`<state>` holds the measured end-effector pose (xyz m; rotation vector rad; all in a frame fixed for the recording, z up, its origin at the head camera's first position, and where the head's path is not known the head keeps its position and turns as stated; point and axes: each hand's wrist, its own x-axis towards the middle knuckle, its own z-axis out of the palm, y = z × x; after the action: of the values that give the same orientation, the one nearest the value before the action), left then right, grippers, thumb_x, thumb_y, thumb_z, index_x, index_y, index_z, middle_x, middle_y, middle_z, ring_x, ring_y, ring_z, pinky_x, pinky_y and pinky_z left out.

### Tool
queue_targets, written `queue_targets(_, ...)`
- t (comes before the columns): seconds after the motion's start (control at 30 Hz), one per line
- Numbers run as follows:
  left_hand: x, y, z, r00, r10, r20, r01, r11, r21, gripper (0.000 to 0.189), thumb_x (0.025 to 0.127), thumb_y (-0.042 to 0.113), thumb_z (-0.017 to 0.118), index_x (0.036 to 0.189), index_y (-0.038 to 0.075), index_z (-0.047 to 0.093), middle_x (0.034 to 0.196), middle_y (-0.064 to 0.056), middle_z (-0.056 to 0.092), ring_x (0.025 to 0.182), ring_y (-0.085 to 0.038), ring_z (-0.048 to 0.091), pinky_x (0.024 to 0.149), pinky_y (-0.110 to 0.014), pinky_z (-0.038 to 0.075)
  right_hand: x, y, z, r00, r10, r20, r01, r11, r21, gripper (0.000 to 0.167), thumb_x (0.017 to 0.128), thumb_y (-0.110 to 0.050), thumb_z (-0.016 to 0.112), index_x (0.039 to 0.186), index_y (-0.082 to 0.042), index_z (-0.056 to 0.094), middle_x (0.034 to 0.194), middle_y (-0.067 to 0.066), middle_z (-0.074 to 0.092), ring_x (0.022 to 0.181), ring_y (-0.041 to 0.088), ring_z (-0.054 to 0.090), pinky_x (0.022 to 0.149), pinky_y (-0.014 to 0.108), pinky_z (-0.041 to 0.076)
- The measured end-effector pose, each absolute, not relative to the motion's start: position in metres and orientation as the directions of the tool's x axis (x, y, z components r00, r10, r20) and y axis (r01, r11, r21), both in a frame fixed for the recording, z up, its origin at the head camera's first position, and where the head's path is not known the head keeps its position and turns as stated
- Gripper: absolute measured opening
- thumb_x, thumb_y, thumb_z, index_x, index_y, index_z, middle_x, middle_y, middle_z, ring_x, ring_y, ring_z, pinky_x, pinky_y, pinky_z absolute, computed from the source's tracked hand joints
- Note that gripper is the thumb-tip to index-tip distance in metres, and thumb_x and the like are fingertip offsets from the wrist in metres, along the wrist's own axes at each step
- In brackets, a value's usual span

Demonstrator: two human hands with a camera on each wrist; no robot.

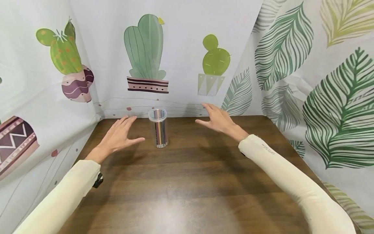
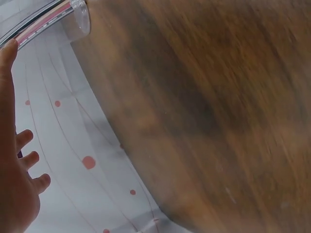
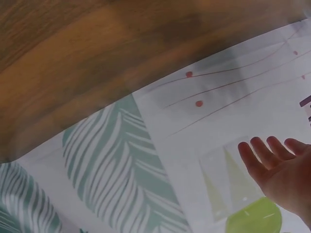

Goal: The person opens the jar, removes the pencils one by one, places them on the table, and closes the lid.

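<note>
A clear plastic jar point(image 1: 160, 130) full of colored pencils stands upright near the back of the wooden table. To its left, my left hand point(image 1: 118, 135) hovers with thumb and fingers spread, the thumb pointing toward the jar and holding nothing. The left wrist view catches the base of the jar point(image 2: 80, 19) past the thumb. On the other side, farther from the jar, my right hand point(image 1: 219, 119) is held in the air, fingers extended and empty. In the right wrist view the right hand's fingers point(image 3: 265, 158) show against the printed cloth.
The brown table point(image 1: 172, 182) ends at a white cloth backdrop point(image 1: 184, 58) printed with cacti, which runs along the back and left. A leaf-print cloth point(image 1: 292, 107) hangs along the right side. Cream sleeves point(image 1: 67, 191) cover both forearms.
</note>
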<state>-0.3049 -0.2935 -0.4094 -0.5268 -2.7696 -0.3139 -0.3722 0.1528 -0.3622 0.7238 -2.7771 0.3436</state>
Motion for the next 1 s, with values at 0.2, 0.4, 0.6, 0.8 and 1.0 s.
queue_targets(0.2,-0.306,-0.286,-0.412,-0.89,0.314,0.331,0.398,0.889,0.227,0.11,0.082,0.073,0.074,0.159,0.005,0.036,0.16,-0.021,0.042,0.15,-0.043,0.031,0.123,-0.058,0.023,-0.37,0.139,-0.357,-0.82,-0.476,0.318,-0.539,0.829,-0.148,0.094,0.09,-0.077,0.058,0.162,-0.02,0.036,0.16,0.008,0.046,0.145,0.03,0.046,0.105,0.056,0.049)
queue_targets(0.4,-0.306,-0.283,-0.417,-0.91,0.276,0.309,0.371,0.875,0.311,0.112,0.08,0.073,0.076,0.162,0.01,0.032,0.162,-0.019,0.04,0.151,-0.042,0.031,0.121,-0.06,0.027,-0.369,0.127,-0.355,-0.803,-0.497,0.328,-0.563,0.814,-0.143,0.092,0.09,-0.073,0.063,0.16,-0.019,0.039,0.158,0.006,0.048,0.143,0.027,0.049,0.104,0.051,0.05)
queue_targets(0.6,-0.311,-0.277,-0.422,-0.917,0.263,0.299,0.362,0.863,0.352,0.113,0.079,0.074,0.076,0.164,0.014,0.03,0.164,-0.017,0.037,0.152,-0.039,0.03,0.12,-0.061,0.028,-0.371,0.121,-0.354,-0.788,-0.521,0.328,-0.584,0.801,-0.131,0.093,0.09,-0.074,0.063,0.161,-0.019,0.038,0.159,0.007,0.048,0.143,0.027,0.049,0.102,0.051,0.052)
queue_targets(0.8,-0.313,-0.271,-0.426,-0.914,0.277,0.297,0.377,0.85,0.369,0.114,0.078,0.076,0.075,0.163,0.015,0.031,0.163,-0.016,0.038,0.151,-0.038,0.032,0.118,-0.062,0.031,-0.369,0.114,-0.348,-0.774,-0.538,0.335,-0.597,0.796,-0.1,0.09,0.09,-0.07,0.066,0.158,-0.017,0.042,0.154,0.008,0.052,0.139,0.026,0.054,0.104,0.048,0.052)
queue_targets(1.0,-0.311,-0.272,-0.428,-0.924,0.258,0.281,0.355,0.851,0.386,0.112,0.08,0.074,0.075,0.164,0.015,0.03,0.164,-0.016,0.037,0.151,-0.039,0.031,0.115,-0.066,0.032,-0.368,0.094,-0.342,-0.742,-0.576,0.341,-0.64,0.761,-0.106,0.089,0.091,-0.07,0.065,0.157,-0.012,0.045,0.153,0.01,0.054,0.138,0.028,0.054,0.108,0.047,0.049)
